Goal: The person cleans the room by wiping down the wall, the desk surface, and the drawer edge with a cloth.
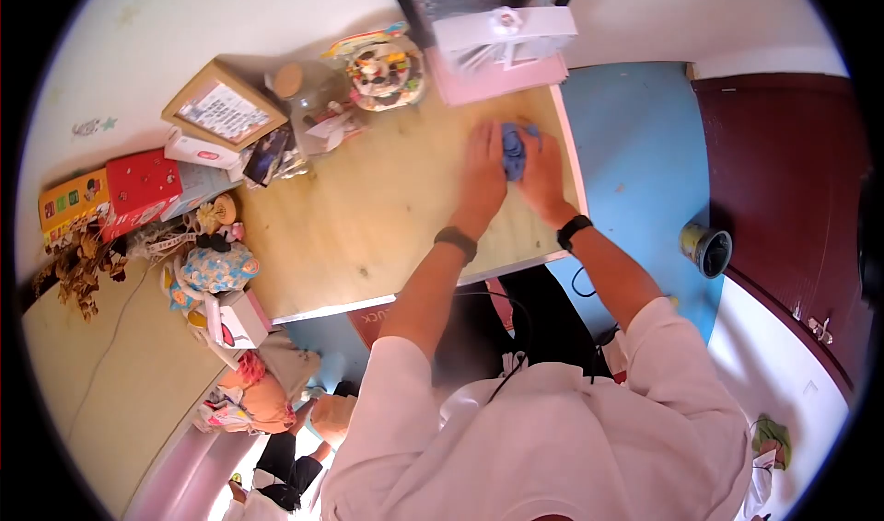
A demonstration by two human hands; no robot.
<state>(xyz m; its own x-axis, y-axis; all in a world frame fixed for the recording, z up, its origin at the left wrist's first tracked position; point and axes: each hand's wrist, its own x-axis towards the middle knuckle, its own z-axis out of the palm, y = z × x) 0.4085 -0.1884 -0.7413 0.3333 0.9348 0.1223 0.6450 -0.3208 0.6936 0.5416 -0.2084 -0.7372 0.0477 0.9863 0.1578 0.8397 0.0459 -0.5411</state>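
A crumpled blue cloth [513, 152] is bunched between my two hands on the wooden tabletop [368, 213], near its right edge. My left hand [483, 167] is against the cloth's left side; motion smears its fingers. On the cloth's other side, my right hand [541, 167] has its fingers bent round the cloth. Just beyond my hands stands a white and pink box-like holder [502, 70]. A dark band circles each wrist.
Along the back and left are a wooden frame [224, 107], a glass jar [308, 93], a round decorated item [382, 72], a red box [145, 190] and a blue-patterned plush [219, 268]. A bin [709, 249] stands on the blue floor at right. Another person's legs show lower left.
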